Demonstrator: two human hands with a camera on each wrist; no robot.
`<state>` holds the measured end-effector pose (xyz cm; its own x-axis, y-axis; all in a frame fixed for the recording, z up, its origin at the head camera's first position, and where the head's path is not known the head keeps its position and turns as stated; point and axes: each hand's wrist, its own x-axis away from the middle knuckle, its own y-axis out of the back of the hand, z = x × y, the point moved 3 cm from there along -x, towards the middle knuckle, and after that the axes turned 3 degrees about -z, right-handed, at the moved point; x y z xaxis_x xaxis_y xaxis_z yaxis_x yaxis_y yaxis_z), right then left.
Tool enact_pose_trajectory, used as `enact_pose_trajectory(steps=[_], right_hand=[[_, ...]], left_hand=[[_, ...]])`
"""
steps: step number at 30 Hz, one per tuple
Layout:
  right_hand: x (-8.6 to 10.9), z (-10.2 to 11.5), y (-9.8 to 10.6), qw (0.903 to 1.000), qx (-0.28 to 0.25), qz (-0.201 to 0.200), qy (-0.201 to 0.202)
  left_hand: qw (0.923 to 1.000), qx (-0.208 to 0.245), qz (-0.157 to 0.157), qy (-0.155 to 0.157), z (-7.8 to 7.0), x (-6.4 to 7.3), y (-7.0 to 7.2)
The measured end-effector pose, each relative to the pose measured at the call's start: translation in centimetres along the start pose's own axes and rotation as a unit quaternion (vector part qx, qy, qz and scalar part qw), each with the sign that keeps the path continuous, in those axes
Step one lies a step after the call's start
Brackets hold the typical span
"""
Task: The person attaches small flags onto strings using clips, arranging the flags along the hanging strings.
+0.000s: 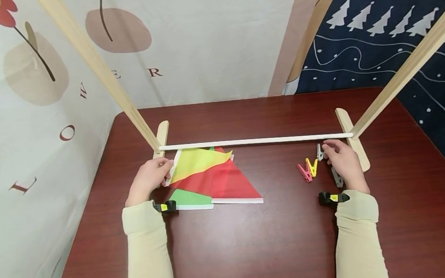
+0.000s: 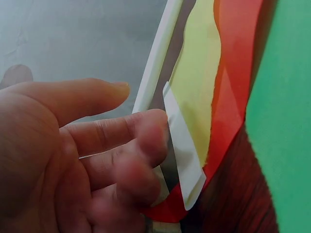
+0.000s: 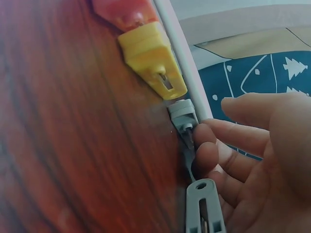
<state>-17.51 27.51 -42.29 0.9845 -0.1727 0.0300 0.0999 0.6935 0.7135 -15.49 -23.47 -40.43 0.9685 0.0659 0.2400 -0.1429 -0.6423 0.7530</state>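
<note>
A thin yellow sheet with a wavy edge [image 1: 197, 161] is laid over a red triangular sheet [image 1: 230, 183] and a green sheet [image 1: 191, 198], toward the table's [image 1: 259, 247] left edge. The yellow sheet's white border appears to be touched by the left hand [image 1: 148, 179], its thumb held apart. Toward the right edge, a small light-grey plastic clip [image 1: 320, 152] is reached by the right hand [image 1: 344, 161], loosely bent and not clamped.

The layered sheets could be dragged together if pulled by one border; the clip could be knocked aside by a loose pinch.

Whether paper or cloth is used cannot be told. Beyond, a smooth, round white rod [image 1: 257, 141] is set between pale, straight-edged wooden posts [image 1: 103, 74]; reddish, glossy grain is shown by the table.
</note>
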Motion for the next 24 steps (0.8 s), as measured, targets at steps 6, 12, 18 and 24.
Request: enact_pose_trajectory(steps=[6, 12, 18, 24], right_hand=[[0.2, 0.1, -0.1, 0.9999, 0.006, 0.015, 0.006], [0.0, 0.2, 0.0, 0.9997, 0.003, 0.021, 0.014], [0.0, 0.2, -0.2, 0.9994, -0.004, 0.035, 0.007], [0.0, 0.3, -0.2, 0.9991, 0.008, 0.038, 0.016]], left_hand=[[0.9999, -0.003, -0.01, 0.004, -0.2, 0.0, -0.1], [0.9996, -0.015, -0.022, 0.011, -0.4, 0.0, -0.1], [0.9985, -0.029, -0.033, 0.032, -0.8, 0.2, -0.1], [0.9955, -0.061, -0.04, 0.061, -1.4, 0.5, -0.1]])
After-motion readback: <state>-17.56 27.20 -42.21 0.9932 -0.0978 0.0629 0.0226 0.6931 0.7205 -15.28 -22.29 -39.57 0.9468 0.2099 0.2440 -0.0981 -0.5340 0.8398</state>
